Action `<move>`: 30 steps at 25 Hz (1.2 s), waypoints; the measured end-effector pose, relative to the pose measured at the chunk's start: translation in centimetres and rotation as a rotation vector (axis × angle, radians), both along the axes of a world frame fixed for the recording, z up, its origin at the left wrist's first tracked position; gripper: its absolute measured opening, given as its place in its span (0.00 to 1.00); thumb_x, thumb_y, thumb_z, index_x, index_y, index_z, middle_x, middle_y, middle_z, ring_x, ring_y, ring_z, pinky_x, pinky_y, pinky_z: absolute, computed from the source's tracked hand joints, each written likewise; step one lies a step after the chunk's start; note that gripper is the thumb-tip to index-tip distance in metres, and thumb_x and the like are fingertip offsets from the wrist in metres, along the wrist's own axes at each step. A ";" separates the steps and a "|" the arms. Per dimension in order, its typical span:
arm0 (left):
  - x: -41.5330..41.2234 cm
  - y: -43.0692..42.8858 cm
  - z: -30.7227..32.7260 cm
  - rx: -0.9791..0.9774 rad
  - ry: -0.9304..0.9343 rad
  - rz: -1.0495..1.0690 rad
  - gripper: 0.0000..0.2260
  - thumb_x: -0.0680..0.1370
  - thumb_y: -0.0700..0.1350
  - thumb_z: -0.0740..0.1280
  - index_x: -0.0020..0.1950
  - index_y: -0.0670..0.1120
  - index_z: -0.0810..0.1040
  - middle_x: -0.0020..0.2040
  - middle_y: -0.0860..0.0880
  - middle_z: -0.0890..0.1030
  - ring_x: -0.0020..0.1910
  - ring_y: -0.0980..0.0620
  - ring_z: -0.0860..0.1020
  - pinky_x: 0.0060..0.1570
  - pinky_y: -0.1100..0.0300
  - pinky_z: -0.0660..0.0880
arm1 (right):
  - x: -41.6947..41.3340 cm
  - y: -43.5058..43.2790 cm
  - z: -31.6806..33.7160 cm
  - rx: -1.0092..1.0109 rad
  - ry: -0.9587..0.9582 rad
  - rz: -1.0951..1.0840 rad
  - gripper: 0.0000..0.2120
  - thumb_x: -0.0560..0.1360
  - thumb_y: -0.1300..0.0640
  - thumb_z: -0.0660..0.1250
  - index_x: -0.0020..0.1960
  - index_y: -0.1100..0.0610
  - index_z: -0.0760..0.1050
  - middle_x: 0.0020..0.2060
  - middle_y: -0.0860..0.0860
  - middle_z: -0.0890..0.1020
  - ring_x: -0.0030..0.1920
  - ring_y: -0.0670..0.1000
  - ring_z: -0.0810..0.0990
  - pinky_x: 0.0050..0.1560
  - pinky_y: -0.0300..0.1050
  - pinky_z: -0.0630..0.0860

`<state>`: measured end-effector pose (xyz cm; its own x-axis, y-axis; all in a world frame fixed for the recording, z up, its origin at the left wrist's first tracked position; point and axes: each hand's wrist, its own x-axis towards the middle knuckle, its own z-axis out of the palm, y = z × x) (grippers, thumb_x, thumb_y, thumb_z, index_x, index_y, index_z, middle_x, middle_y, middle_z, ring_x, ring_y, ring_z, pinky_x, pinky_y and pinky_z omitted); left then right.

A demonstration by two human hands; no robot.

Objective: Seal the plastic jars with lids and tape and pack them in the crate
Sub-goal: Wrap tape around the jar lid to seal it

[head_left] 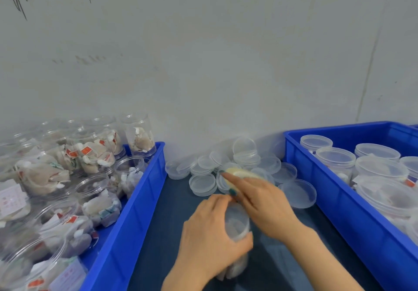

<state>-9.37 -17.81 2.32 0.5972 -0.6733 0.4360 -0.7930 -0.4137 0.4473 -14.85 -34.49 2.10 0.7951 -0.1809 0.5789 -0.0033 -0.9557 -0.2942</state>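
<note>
- Two hands are at work over the dark blue counter (176, 211), between two blue plastic crates.
- My left hand (203, 238) is curled round a clear plastic jar (237, 225), which lies tilted on the counter. Its lid looks to be on, but blur hides the seam.
- My right hand (264, 202) grips a pale yellow roll of tape (237, 174), just beyond the jar's top.
- Step, as I judge it: taping the lid. I cannot make out the strip itself.
- Next move calls for turning the jar under the tape and keeping the strip on the seam. Then it goes into the right-hand blue crate (334, 200), beside the lidded clear jars (334, 159).
- The left-hand blue crate (135, 200) holds open clear jars of tea bags (97, 155).
- Loose clear round lids (203, 184) are heaped by the wall.
</note>
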 end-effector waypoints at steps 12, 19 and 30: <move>-0.6 1.5 0.4 -0.033 0.048 0.115 0.26 0.65 0.68 0.67 0.61 0.70 0.65 0.50 0.78 0.64 0.52 0.71 0.64 0.49 0.69 0.65 | -2.8 1.8 -6.2 0.045 0.454 0.084 0.30 0.74 0.46 0.60 0.76 0.40 0.60 0.72 0.41 0.60 0.73 0.44 0.56 0.74 0.44 0.55; -0.4 0.9 -0.2 -0.131 0.259 0.050 0.44 0.59 0.66 0.67 0.72 0.48 0.66 0.71 0.52 0.68 0.70 0.51 0.67 0.66 0.61 0.63 | -1.4 7.7 -6.4 0.700 0.086 0.245 0.23 0.76 0.50 0.71 0.62 0.29 0.67 0.59 0.41 0.80 0.58 0.41 0.79 0.60 0.37 0.76; -1.5 2.8 -4.0 -0.444 0.668 -0.216 0.38 0.64 0.66 0.73 0.71 0.61 0.63 0.63 0.67 0.76 0.60 0.67 0.76 0.50 0.72 0.74 | -5.6 6.8 -1.2 0.510 -0.091 -0.048 0.45 0.58 0.35 0.75 0.69 0.30 0.56 0.56 0.27 0.75 0.55 0.28 0.74 0.51 0.29 0.72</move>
